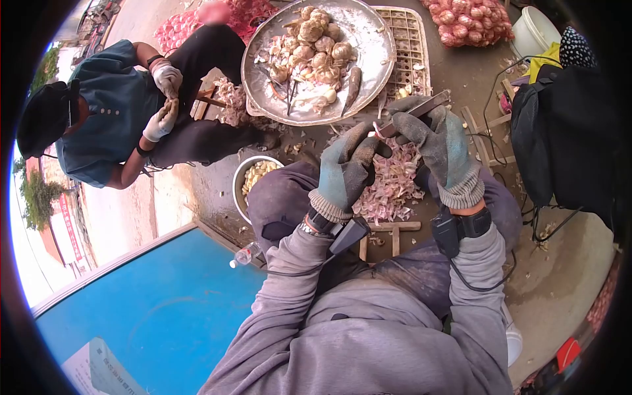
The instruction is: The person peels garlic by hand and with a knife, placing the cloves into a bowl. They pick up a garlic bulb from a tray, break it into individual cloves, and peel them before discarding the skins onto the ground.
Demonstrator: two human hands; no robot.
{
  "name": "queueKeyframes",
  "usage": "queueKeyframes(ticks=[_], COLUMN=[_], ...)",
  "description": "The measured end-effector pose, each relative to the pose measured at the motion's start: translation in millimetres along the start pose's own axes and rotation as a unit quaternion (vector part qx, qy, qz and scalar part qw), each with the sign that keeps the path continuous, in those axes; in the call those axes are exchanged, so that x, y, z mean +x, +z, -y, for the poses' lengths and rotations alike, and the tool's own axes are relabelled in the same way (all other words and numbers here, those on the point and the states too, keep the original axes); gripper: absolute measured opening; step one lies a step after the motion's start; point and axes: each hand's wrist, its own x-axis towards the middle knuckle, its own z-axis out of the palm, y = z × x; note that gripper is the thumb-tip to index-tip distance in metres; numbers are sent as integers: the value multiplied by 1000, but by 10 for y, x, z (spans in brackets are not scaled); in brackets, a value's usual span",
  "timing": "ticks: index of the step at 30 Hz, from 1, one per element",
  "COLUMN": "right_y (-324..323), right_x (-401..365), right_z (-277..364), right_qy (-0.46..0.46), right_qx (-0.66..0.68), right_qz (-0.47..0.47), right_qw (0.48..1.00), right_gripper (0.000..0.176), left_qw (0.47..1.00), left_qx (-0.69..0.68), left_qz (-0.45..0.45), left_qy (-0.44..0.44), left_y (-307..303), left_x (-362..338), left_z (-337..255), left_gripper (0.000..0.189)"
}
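Head view, the only one we had. Both hands wore grey-blue gloves and were held up over the lap, above the ground.

L hand [345, 170]: fingers clenched, thumb & forefinger pinched on a small pinkish garlic clove [378, 129]. Most of the clove was hidden by the glove, so shape unclear.

R hand [442, 148]: fingers wrapped tight round a dark knife [421, 106].

Key relation: the clove sat between the two hands, at the top of the L fingers and just left of the R fingers. It was touching or nearly touching the knife's lower end; we couldn't tell which. Knife long axis ran from lower left at the clove to upper right, past the R hand. L hand was nearer the clove & held it; R hand was just beside.

Room:
- Below the hands: a peel heap [395, 184] lay on the ground, w/ a wooden frame [392, 228] near the knees.
- Ahead: a big metal tray [372, 46] of garlic bulbs [313, 39] sat on a plastic crate [413, 33]. It was near the hands but apart, its rim close to the knife tip in the pic.
- Left: a bowl [238, 191] of peeled cloves [258, 172] stood beside the L knee, on the L arm's side.
- Far left: a co-worker sat w/ white-gloved hands [161, 120] together, well apart from the wearer's.
- Right: a black bag [566, 131] & cables lay near the R elbow.
- Far end: a mesh sack [471, 20] & a white bucket [534, 29].
- Low left: a blue surface [151, 309] & a plastic bottle [245, 254].
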Motion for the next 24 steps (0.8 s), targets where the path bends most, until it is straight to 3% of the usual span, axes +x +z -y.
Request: queueKeyframes(ticks=[3,7,9,13,15,19,22,24], right_y=[32,31,-38,-31,-20,2,72,90], right_x=[-3,0,14,8,0,5,-16,-25], right_z=[-18,-74,-135,-93,-109,-70,-64,-60], right_qy=[-19,-34,17,16,2,-2,-31,-65], right_qx=[40,-3,48,-17,2,-12,-8,-106], right_qz=[19,8,22,22,21,22,-3,-11], right_qw=[999,999,998,999,1000,1000,999,992], right_gripper=[25,23,39,40,39,37,22,23], left_qw=[998,996,998,997,996,991,992,991], left_qx=[60,81,51,59,77,120,113,124], left_qz=[-3,-3,15,19,0,-5,-10,-15], left_qy=[17,48,38,47,41,56,61,54], left_y=[-29,-28,-11,-26,-27,-48,-42,-52], left_x=[32,52,34,23,30,55,60,63], left_z=[145,218,186,161,156,197,230,236], left_gripper=[25,24,34,32,23,24,28,28])
